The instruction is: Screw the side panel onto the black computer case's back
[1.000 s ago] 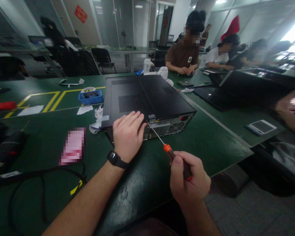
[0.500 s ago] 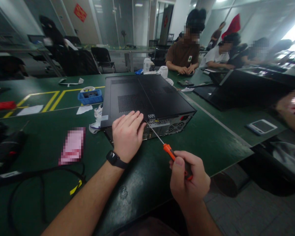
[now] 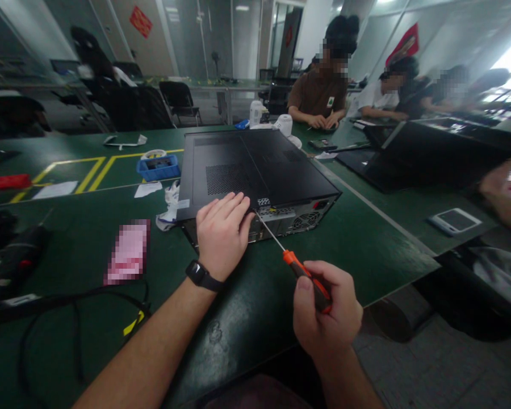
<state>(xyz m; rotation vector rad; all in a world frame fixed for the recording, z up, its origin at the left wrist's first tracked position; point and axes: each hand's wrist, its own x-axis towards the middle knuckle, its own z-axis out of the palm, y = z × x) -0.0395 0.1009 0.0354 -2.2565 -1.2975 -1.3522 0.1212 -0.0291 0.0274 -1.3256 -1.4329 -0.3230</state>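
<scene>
A black desktop computer case lies flat on the green table, its rear panel with a fan grille facing me. My left hand rests across the case's near edge, fingers laid flat over the top and thumb hanging by the rear panel. My right hand grips the orange and black handle of a screwdriver. The thin metal shaft slants up and left to the top edge of the rear panel, beside my left thumb. Whatever its tip touches is too small to make out.
To the left are a blue bin, crumpled white paper, a blurred pink packet, black cables and a power drill. A white device and a large black panel lie right. Several people sit beyond.
My right thumb and fingers have shifted on the screwdriver handle, showing more of it. The shaft and my left hand keep their places on the case; the view moves slightly.
</scene>
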